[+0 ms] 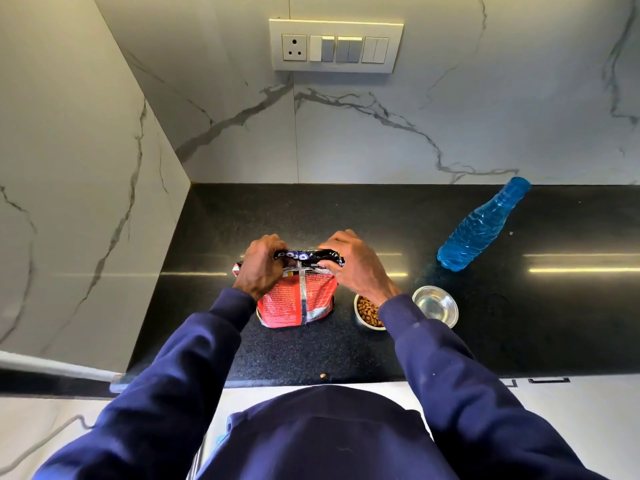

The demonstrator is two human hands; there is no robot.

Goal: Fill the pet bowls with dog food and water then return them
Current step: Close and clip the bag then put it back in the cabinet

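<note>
Glossy speckled black stone table [346, 216]; veined, smooth marble-look wall [381, 133]; shiny foil dog food bag [298, 299]; polished metal bowls [450, 306]; clear blue ribbed plastic bottle [481, 226].

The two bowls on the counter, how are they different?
The left bowl holds brown kibble; the right bowl shows none, only its shiny inside. The left bowl stands beside the food bag, partly hidden by the right sleeve; the right bowl shows nearly whole, nearer the blue bottle. Both are round, metal and upright on the black counter.
</note>
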